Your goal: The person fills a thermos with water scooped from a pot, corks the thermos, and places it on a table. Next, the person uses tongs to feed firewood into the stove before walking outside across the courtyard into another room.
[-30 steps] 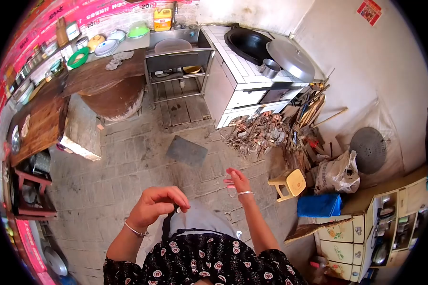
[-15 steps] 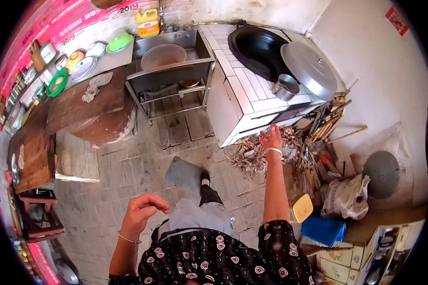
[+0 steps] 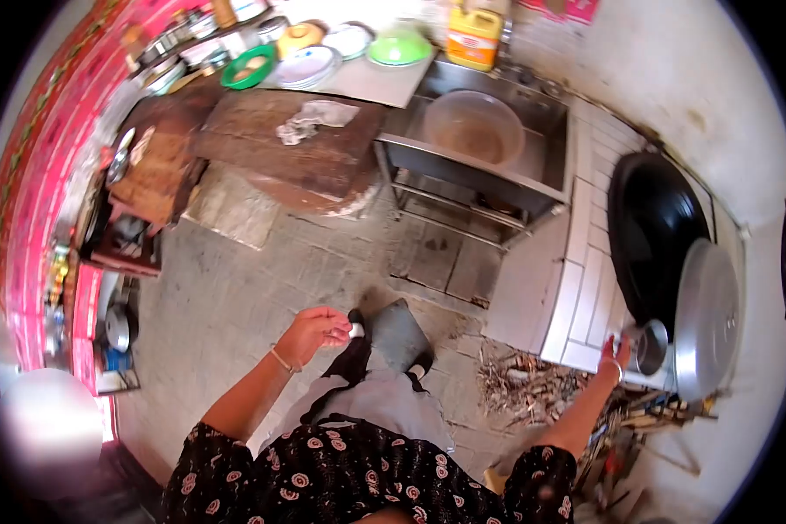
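Head view: left hand (image 3: 311,337) is hanging midair, fingers loosely bent; can't tell if holding anything. Right hand (image 3: 616,355) is holding fingers by metal mug (image 3: 654,348), sitting just right of them; can't tell if gripping.

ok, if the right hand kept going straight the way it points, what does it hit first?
Most likely the metal cup on the tiled counter: the fingers of the right hand are right beside it. Depth is unclear; they may already touch.
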The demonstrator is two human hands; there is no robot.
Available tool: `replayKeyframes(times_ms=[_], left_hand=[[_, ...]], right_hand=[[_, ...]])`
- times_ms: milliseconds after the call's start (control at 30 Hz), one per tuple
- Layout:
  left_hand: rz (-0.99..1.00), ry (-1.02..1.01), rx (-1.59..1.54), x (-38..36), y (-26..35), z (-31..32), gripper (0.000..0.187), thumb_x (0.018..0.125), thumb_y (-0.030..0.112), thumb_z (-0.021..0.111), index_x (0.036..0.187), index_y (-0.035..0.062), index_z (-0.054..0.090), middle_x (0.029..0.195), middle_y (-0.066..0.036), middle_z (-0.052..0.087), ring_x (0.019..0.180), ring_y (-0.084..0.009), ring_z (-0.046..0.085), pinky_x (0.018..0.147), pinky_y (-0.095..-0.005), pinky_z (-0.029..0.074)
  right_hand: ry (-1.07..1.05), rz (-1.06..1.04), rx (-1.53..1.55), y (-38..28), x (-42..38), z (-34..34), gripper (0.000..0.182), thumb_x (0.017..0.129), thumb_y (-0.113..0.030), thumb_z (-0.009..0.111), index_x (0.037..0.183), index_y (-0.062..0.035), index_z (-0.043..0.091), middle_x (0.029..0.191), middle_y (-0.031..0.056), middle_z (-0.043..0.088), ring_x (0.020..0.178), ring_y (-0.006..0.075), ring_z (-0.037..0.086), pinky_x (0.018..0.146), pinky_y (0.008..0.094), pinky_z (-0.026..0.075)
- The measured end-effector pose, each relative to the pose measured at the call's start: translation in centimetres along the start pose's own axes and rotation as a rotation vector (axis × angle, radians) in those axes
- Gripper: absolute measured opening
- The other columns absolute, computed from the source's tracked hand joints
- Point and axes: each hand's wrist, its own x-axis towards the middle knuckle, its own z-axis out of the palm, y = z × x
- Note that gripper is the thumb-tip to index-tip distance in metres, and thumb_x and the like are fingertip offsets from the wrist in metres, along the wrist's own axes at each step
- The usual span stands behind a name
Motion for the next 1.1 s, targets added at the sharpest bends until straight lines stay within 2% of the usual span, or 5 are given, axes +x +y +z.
replayKeyframes(times_ms=[67, 267, 433, 633, 1100], left_hand=[[0.003, 0.021, -0.064, 1.8, 0.6, -1.1, 0.020, 0.084, 0.015, 0.050, 0.094, -0.0010, 0.055, 0.090, -0.013, 0.060, 0.083, -0.0227, 0.059, 0.076, -0.0388, 0.048], [0.033, 0.116, -0.245, 9.6, 3.9, -5.5, 0.036, 0.083, 0.028, 0.053, 0.102, -0.0020, 0.051, 0.096, -0.017, 0.058, 0.089, -0.0281, 0.057, 0.078, -0.0413, 0.047], [0.020, 0.107, -0.465, 18.6, 7.7, -9.6, 0.065, 0.079, 0.037, 0.060, 0.120, -0.0047, 0.031, 0.118, -0.026, 0.043, 0.107, -0.0358, 0.046, 0.087, -0.0475, 0.042], [-0.032, 0.143, -0.728, 26.0, 11.9, -13.8, 0.052, 0.080, 0.036, 0.059, 0.113, -0.0008, 0.041, 0.112, -0.025, 0.048, 0.106, -0.0366, 0.046, 0.088, -0.0492, 0.040], [-0.175, 0.299, -0.561, 16.3, 11.3, -20.3, 0.046, 0.086, 0.044, 0.046, 0.115, 0.0083, 0.047, 0.108, -0.006, 0.056, 0.095, -0.0206, 0.055, 0.080, -0.0370, 0.042]], right_hand=[[0.017, -0.040, -0.012, -0.3, 0.3, -1.0, 0.018, 0.077, -0.027, 0.063, 0.081, -0.0117, 0.055, 0.084, 0.0013, 0.053, 0.069, 0.0163, 0.051, 0.062, 0.0346, 0.049], [0.180, 0.040, -0.093, 0.0, -3.6, 1.4, 0.023, 0.078, -0.035, 0.061, 0.070, -0.0152, 0.051, 0.064, -0.0022, 0.048, 0.057, 0.0181, 0.048, 0.053, 0.0313, 0.045], [-0.137, -0.051, -0.219, 3.7, -14.2, 10.5, 0.023, 0.081, -0.035, 0.057, 0.073, -0.0156, 0.048, 0.059, -0.0015, 0.044, 0.050, 0.0177, 0.046, 0.046, 0.0276, 0.038], [-0.423, -0.007, -0.404, 10.2, -24.4, 25.2, 0.018, 0.078, -0.024, 0.058, 0.075, -0.0124, 0.045, 0.061, -0.0002, 0.042, 0.051, 0.0132, 0.044, 0.046, 0.0253, 0.037], [-1.211, -0.036, -1.105, 27.8, -38.0, 52.9, 0.020, 0.085, -0.020, 0.052, 0.072, -0.0056, 0.052, 0.062, 0.0011, 0.050, 0.057, 0.0098, 0.047, 0.051, 0.0231, 0.036]])
